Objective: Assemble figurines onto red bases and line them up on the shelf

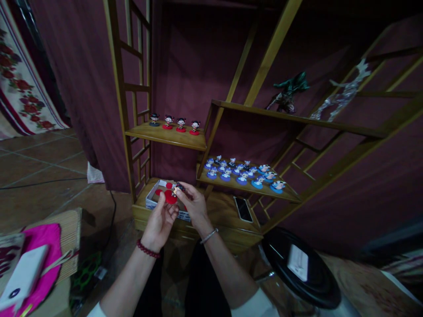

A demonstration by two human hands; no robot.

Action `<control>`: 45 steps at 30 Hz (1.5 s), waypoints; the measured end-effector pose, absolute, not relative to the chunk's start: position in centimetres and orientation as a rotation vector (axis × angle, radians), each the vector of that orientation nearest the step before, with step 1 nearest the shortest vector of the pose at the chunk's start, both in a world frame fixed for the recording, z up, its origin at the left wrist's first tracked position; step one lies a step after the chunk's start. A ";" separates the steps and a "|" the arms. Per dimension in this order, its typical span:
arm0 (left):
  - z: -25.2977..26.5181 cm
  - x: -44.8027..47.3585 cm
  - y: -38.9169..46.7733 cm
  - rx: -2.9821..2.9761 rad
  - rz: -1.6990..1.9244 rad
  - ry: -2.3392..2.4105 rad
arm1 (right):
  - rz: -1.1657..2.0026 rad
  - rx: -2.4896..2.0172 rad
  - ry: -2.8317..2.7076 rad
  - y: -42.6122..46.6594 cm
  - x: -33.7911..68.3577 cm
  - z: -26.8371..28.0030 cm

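Between my two hands, above a shallow box, is a small figurine (177, 189) with dark hair, together with a round red base (170, 197). My left hand (161, 222) pinches the red base at its edge. My right hand (194, 203) grips the figurine's upper part with thumb and fingers. Whether figurine and base are joined I cannot tell. The white-sided box (151, 204) sits on the low wooden shelf and holds more red discs (168, 185). Several similar figurines on red bases, such as this one (180, 125), stand on the shelf above; the leftmost has a dark base.
Several purple, blue and dark figurines (243, 177) crowd the middle shelf. A phone (243, 209) lies on the lower shelf. Two statues, one dark (291, 92) and one silvery (345, 90), stand higher right. A black round stool (300, 266) is at right; a white power bank (24, 275) lies at left.
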State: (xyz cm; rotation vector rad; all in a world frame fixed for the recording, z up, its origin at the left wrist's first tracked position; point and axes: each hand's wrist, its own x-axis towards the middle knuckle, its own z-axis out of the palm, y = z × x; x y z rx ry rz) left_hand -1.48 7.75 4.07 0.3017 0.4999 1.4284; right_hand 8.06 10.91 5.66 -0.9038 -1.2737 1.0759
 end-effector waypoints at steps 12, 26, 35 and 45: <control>3.9 -1.6 7.8 0.304 1.433 0.508 | 1.071 -0.894 -1.327 10.9 8.1 5.8; 4.1 -1.7 7.7 0.299 1.419 0.515 | 1.074 -0.896 -1.338 10.9 7.9 5.9; 4.0 -1.8 7.6 0.291 1.414 0.526 | 1.075 -0.905 -1.347 10.7 7.9 6.0; 3.8 -1.9 7.7 0.275 1.405 0.528 | 1.075 -0.887 -1.359 10.7 7.9 5.9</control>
